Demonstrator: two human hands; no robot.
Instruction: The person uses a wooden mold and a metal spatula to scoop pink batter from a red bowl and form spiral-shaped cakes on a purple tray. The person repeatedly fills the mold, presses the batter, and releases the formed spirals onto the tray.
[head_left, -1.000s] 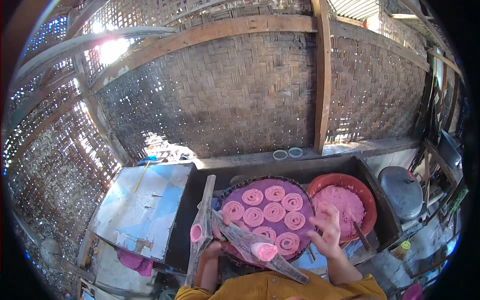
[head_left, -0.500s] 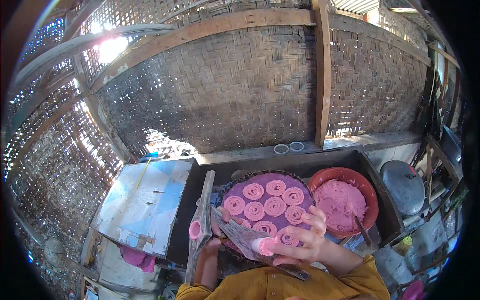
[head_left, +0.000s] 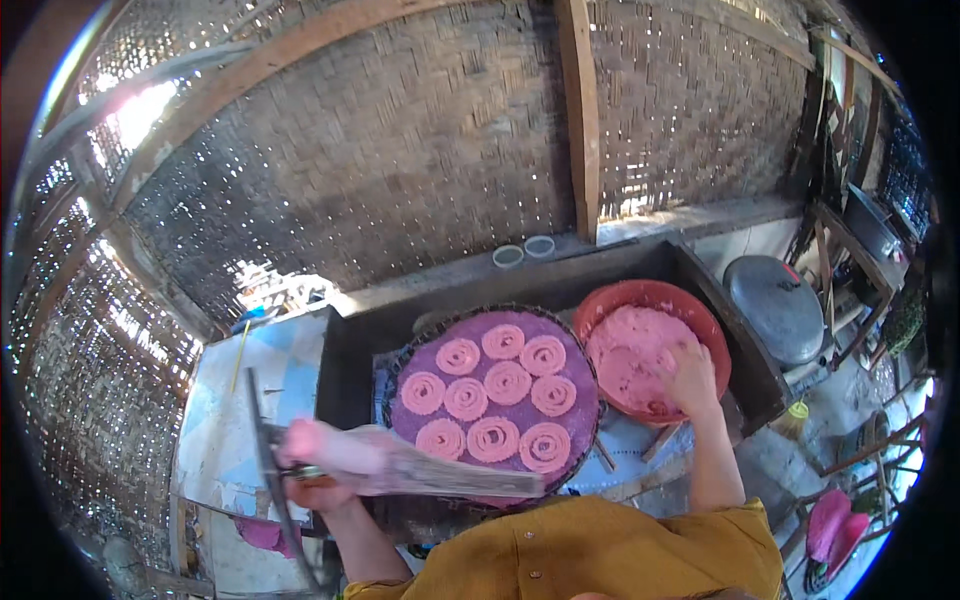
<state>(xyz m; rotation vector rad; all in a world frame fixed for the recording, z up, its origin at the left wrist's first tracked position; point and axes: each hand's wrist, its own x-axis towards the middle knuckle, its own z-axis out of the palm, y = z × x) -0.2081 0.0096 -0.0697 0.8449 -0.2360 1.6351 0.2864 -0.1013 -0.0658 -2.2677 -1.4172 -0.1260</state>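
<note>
My left hand (head_left: 322,492) is wrapped round a wooden dough press, smeared by motion. Its plank (head_left: 470,478) points right, over the near edge of the round tray, and a pink-stained cylinder (head_left: 335,450) sits by its crosspiece. On the tray a purple cloth (head_left: 418,372) carries several flat pink dough coils (head_left: 508,382), set apart from one another. To the right, my right hand (head_left: 692,378) reaches into a red basin (head_left: 722,345). Its fingers are curled into the mass of pink dough (head_left: 635,345); the fingertips are partly hidden.
A dark wooden trough (head_left: 480,280) surrounds tray and basin. A blue-and-white board (head_left: 225,400) lies at the left. Two small round rings (head_left: 538,246) rest on the back ledge. A lidded metal pot (head_left: 772,310) stands right of the trough. A woven wall (head_left: 400,150) closes the back.
My right hand has left the press and moved right into the dough basin. My left hand has swung the press left and turned it, uncovering more coils. The view has shifted right.
</note>
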